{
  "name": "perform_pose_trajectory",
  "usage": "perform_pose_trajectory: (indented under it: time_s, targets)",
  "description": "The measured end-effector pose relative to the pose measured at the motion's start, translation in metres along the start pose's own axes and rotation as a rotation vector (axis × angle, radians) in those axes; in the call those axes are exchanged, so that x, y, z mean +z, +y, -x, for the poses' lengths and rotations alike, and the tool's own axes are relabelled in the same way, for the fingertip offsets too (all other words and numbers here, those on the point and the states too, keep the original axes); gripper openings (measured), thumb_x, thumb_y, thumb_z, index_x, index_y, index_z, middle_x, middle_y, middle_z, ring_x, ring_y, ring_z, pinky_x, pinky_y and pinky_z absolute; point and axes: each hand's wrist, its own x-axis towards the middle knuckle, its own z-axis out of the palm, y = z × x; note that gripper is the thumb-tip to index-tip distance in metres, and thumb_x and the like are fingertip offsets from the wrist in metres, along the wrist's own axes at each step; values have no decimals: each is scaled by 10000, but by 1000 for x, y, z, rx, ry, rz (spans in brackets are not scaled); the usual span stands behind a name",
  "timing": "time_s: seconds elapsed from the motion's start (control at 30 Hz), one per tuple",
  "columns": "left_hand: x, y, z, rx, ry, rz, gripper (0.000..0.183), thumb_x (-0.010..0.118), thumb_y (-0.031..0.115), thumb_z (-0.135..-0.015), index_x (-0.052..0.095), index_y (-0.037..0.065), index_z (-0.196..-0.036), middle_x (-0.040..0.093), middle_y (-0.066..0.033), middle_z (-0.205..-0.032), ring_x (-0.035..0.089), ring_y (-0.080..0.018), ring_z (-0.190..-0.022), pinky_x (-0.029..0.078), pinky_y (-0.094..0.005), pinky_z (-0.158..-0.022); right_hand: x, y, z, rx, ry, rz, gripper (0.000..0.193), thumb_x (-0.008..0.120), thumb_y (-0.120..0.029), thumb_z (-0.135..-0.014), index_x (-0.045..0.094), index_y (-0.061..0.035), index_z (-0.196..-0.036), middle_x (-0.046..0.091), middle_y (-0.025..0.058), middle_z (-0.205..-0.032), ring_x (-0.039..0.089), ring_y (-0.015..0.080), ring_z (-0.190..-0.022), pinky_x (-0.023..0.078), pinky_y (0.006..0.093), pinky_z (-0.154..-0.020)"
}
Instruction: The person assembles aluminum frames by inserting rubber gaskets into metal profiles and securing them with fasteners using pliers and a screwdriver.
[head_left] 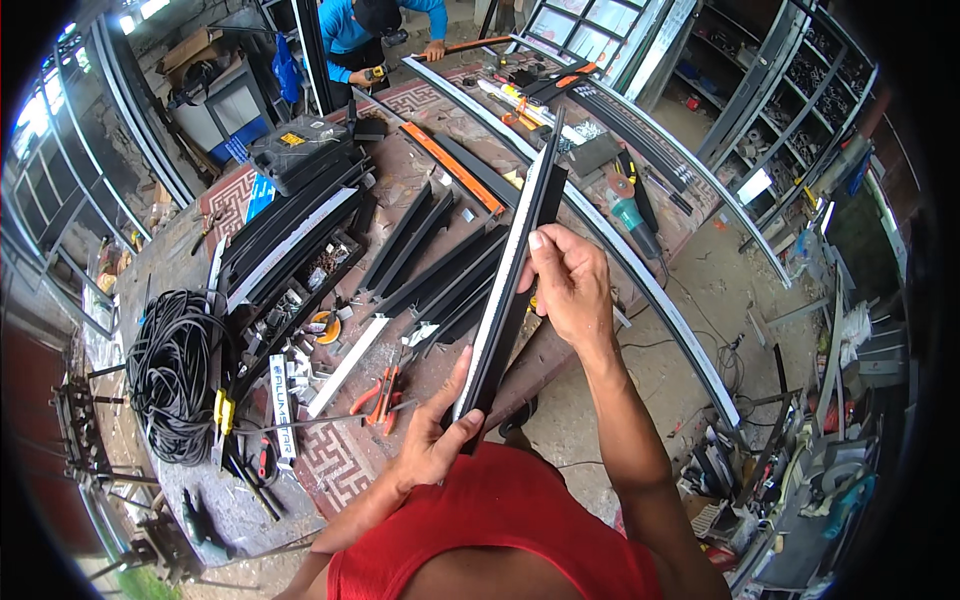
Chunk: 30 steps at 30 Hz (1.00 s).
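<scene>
A long black metal profile point(500, 345) with a white strip along one face slants up and away from my body, above the worktable. Its near end sits in my left hand point(437, 435), with thumb and fingers closed on either side. My right hand point(572, 285) pinches the same profile near its middle, thumb on the edge; some of its fingertips are hidden behind. Below and left of the profile, more black profiles point(455, 285) lie on the table. Orange-handled pliers point(381, 400) rest close to my left hand.
A coiled black cable point(178, 375), a black tool case point(305, 150) and a drill point(200, 525) stand left. A green angle grinder point(632, 218) lies right, beside a long curving frame bar point(640, 275). Across the table, a person in blue point(345, 40) holds a yellow power tool point(376, 73).
</scene>
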Motion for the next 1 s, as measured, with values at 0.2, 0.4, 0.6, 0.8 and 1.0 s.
perform_pose_trajectory:
  time_s: [0.2, 0.4, 0.6, 0.8, 1.0]
  targets:
    - [1, 13, -6, -212, 21, 302, 731, 542, 73, -997, 181, 96, -1633, 601, -22, -894, 529, -80, -718, 464, -238, -673, -21, -21, -29, 138, 25, -8, 354, 412, -328, -1101, 598, -35, -1033, 622, 29, -685, 520, 56, -429, 327, 191, -356]
    - [7, 5, -2, -93, -33, 108, 724, 544, 46, -991, 202, 85, -1628, 599, -26, -860, 542, -80, -697, 484, -252, -668, -48, -27, -62, 69, 119, -24, 291, 436, -273, -1100, 599, -43, -1024, 551, -1, -685, 451, 37, -443, 321, 189, -378]
    - [7, 15, -5, -100, -46, 64, 721, 536, 43, -990, 202, 82, -1628, 594, -26, -830, 543, -77, -686, 482, -252, -654, -42, -12, -61, -2, 191, -54, 247, 506, -219, -1069, 615, -21, -968, 508, -28, -654, 425, 34, -500, 358, 215, -459]
    - [1, 8, 2, -111, -30, 29, 717, 534, 72, -991, 203, 82, -1627, 607, -29, -824, 540, -80, -682, 479, -260, -661, -30, 12, -46, -4, 124, 100, 254, 508, -196, -1054, 622, -1, -937, 542, -4, -634, 495, 66, -525, 401, 251, -505]
    - [-6, 18, -32, -293, -33, 466, 680, 532, 117, -1023, 239, 215, -1628, 623, -62, -935, 610, -114, -658, 517, -254, -576, -18, 1, -42, 183, 45, -70, 323, 483, -274, -1080, 618, -8, -956, 598, 25, -672, 500, 70, -453, 387, 221, -427]
